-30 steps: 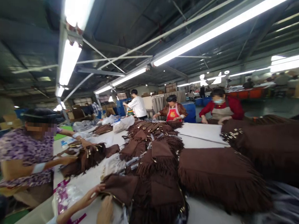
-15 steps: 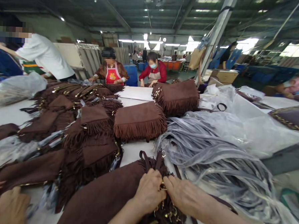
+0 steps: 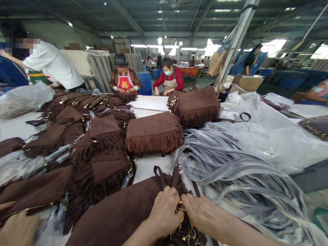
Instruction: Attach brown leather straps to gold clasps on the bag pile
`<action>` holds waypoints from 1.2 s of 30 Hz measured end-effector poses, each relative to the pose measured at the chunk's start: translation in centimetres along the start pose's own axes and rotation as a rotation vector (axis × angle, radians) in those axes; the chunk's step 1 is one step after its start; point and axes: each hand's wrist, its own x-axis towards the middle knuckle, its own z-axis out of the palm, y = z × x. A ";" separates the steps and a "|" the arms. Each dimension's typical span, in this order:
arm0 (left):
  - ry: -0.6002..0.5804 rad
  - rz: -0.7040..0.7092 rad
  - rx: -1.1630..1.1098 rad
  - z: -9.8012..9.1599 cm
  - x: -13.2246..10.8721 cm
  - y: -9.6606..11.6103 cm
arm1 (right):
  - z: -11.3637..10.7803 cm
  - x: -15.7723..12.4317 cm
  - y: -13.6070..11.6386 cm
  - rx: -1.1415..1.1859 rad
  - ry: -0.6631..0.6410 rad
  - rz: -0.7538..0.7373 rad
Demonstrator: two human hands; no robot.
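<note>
A brown suede fringed bag (image 3: 115, 216) lies on the white table (image 3: 147, 166) right in front of me. My left hand (image 3: 163, 213) and my right hand (image 3: 200, 213) meet at its upper corner, fingers pinched on a small gold ring or clasp (image 3: 180, 206) where the brown strap (image 3: 161, 174) attaches. More gold hardware (image 3: 187, 236) dangles below my hands. Both hands are closed on that fitting.
Many brown fringed bags (image 3: 152, 133) cover the table's left and middle. A heap of grey plastic-wrapped straps (image 3: 233, 170) and clear plastic sheets (image 3: 276, 132) lie at the right. Another person's hands (image 3: 15, 229) work at the bottom left. Several workers stand at the far end.
One second ago the view pointed left and up at the ceiling lights. It has swung onto the bag. Since half a second ago my hands stay pinched together on the fitting, barely shifted.
</note>
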 end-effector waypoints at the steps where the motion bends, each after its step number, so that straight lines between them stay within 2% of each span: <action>1: 0.000 0.001 -0.005 0.0 0.0 0.0 | 0.0 0.0 0.0 -0.009 0.006 -0.003; 11: -0.001 0.004 0.010 0.1 0.1 -0.1 | -1.3 0.7 -0.1 -0.001 -0.044 0.025; 20: 0.012 -0.022 -0.009 0.4 0.3 -0.1 | -0.9 0.5 0.2 0.066 0.004 0.067; 30: -0.090 -0.064 -0.105 -0.1 1.7 -0.8 | -0.2 0.9 0.7 0.066 0.009 0.034; 36: -0.071 -0.080 -0.063 0.2 1.6 -0.5 | 0.5 0.7 0.7 0.024 0.033 -0.001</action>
